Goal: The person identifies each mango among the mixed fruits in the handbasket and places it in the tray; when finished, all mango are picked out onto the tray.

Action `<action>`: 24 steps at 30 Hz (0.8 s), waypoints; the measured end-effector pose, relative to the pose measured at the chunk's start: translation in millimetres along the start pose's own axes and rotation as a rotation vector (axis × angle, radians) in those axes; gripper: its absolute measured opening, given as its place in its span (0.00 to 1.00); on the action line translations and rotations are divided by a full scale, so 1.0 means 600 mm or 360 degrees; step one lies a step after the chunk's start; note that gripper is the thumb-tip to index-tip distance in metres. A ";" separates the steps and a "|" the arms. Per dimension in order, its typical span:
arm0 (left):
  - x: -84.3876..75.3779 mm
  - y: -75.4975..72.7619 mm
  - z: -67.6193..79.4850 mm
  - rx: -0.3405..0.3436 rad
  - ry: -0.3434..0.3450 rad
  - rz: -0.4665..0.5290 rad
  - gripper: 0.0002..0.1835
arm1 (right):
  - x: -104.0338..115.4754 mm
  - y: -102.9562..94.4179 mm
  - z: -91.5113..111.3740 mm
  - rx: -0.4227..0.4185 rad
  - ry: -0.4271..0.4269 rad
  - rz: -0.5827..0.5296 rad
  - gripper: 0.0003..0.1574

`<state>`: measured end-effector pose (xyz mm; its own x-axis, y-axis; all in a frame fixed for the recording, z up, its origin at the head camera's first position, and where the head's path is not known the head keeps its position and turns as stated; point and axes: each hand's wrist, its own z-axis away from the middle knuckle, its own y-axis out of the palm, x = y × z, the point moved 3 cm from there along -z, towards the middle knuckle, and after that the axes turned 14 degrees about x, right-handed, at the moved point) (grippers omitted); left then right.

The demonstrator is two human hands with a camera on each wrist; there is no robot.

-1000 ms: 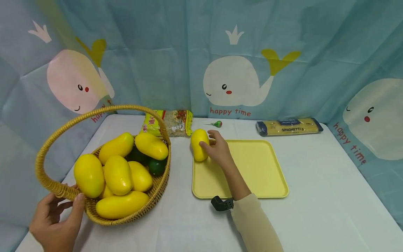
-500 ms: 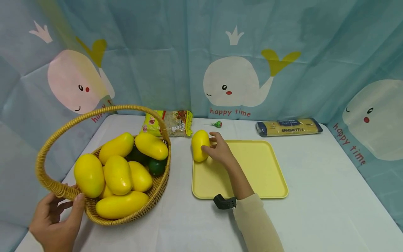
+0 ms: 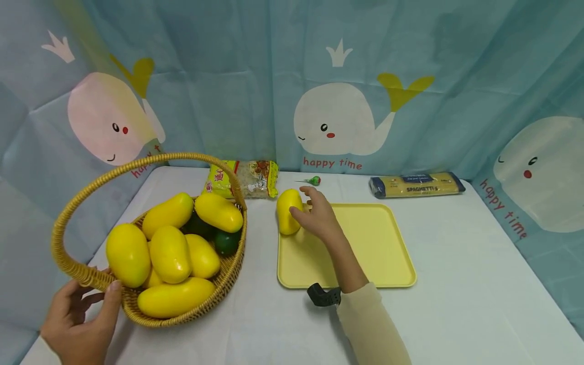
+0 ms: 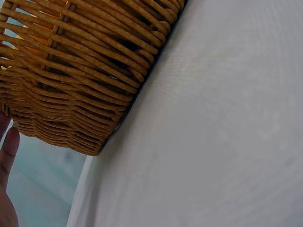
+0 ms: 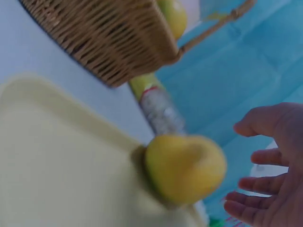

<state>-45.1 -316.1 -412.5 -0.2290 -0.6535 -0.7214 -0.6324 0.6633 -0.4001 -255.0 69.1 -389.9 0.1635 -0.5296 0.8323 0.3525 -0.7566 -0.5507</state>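
A single yellow mango lies at the tray's back left corner. Beside it is my right hand, its thumb overlapping the fruit in the head view. The right wrist view shows the fingers loosely bent and apart from the mango. Beneath lies the pale yellow tray. My left hand grips the rim of the wicker basket by the handle's near base, some fingertips hidden behind it. Several yellow mangoes and dark green round fruit fill the basket.
Behind the basket lies a printed food packet. A small green and red item with a thin point is near the curtain. The spaghetti pack lies at the back right. A blue whale-print curtain encloses the white table.
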 end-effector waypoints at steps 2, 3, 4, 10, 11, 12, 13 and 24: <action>-0.001 0.000 -0.001 -0.0003 0.0006 0.0021 0.24 | 0.020 -0.001 0.009 0.0014 -0.0063 0.0089 0.35; 0.000 0.000 0.000 -0.0003 0.0012 0.0024 0.25 | 0.030 -0.001 0.015 0.0036 -0.0093 0.0130 0.33; 0.000 0.001 0.000 -0.0009 0.0020 0.0036 0.24 | 0.041 0.001 0.020 0.0070 -0.0121 0.0165 0.31; -0.001 0.002 -0.001 -0.0038 0.0043 0.0078 0.24 | 0.102 0.032 0.043 0.0249 -0.0311 0.0387 0.24; 0.000 0.002 -0.002 -0.0037 0.0045 0.0080 0.24 | 0.112 0.040 0.044 0.0262 -0.0351 0.0427 0.23; 0.001 0.002 -0.002 -0.0038 0.0051 0.0085 0.23 | 0.121 0.047 0.045 0.0276 -0.0393 0.0460 0.22; 0.003 0.002 -0.002 -0.0042 0.0056 0.0097 0.23 | 0.130 0.055 0.046 0.0283 -0.0445 0.0505 0.22; 0.005 0.000 -0.001 -0.0027 0.0089 0.0105 0.23 | 0.190 0.136 0.022 0.0148 -0.0883 0.1015 0.27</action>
<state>-46.4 -318.5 -414.3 -0.3115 -0.6283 -0.7129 -0.6268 0.6997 -0.3428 -195.5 -47.8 -339.0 0.7760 -0.5612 0.2879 0.1095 -0.3296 -0.9377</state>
